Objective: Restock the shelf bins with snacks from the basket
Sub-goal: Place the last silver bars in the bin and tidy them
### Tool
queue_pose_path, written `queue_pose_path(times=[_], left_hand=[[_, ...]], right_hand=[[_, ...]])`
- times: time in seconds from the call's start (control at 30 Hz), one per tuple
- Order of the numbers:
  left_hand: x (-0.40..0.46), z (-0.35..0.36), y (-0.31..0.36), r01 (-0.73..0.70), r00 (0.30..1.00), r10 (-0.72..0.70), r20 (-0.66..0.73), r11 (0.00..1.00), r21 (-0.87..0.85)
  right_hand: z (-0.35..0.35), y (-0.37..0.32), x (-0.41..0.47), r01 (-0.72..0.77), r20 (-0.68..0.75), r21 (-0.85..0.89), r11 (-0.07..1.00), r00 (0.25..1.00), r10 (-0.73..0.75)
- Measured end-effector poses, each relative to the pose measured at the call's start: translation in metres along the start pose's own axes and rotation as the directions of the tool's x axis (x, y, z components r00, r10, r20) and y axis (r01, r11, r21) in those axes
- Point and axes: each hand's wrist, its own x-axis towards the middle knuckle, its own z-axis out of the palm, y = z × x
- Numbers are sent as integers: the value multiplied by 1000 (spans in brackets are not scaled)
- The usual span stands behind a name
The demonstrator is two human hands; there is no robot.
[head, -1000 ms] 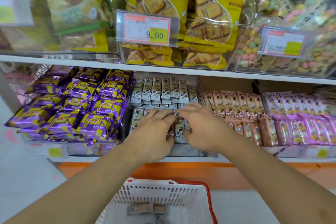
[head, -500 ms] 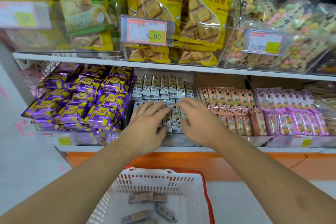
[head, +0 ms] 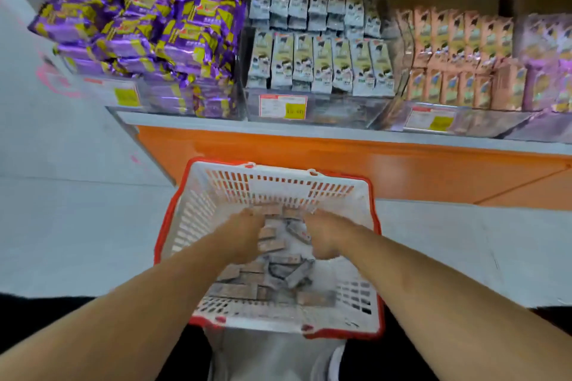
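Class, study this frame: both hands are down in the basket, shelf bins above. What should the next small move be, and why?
Probably closing the left hand and right hand on a few of the loose packets in the basket. Both hands are among them, though blur hides any grip, and the grey-packet bin above matches them.

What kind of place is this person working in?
Most likely a snack aisle in a shop: a shelf of clear bins packed with wrapped snacks, printed price tags on the bin fronts, and a shopping basket below.
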Motion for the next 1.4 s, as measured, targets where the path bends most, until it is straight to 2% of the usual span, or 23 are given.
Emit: queue_pose_path(times=[0.07,0.2,0.3,0.4,0.5,0.63,0.7,0.83,1.03,1.2,1.33,1.4], left_hand=[[20,42,-22,52,994,-55,93,998,35],[46,95,-55,137,958,-146,248,989,53],[61,121,-64,131,938,-155,309,987,97],[70,131,-64,66,924,-116,363,987,146],[79,130,-65,27,939,-73,336,990,139],[79,129,-59,68,943,-67,326,998,10],[79,129,-56,67,947,-47,318,996,-51],[77,128,-48,51,948,-13,317,992,-112],[70,125,-46,43,960,4,281,986,-160],[71,118,-48,0,968,16,250,998,-67],[75,89,-45,-17,982,36,188,994,-103],[74,71,-41,-12,983,32,180,994,-110]], right_hand=[[43,9,40,-75,68,70,995,995,70],[115,15,91,-163,147,93,982,978,148],[140,8,108,-170,102,48,984,981,165],[144,3,116,-127,37,106,986,992,124],[145,-5,119,-114,-8,140,984,993,116],[162,-16,119,-234,57,254,938,972,227],[166,-16,116,-266,42,310,913,963,266],[167,-14,115,-229,4,278,933,971,238],[181,-26,118,-319,-19,284,904,941,337],[167,-15,112,-218,-5,334,917,973,233],[134,10,101,-99,-125,328,940,981,147],[110,20,94,-59,-128,342,938,986,109]])
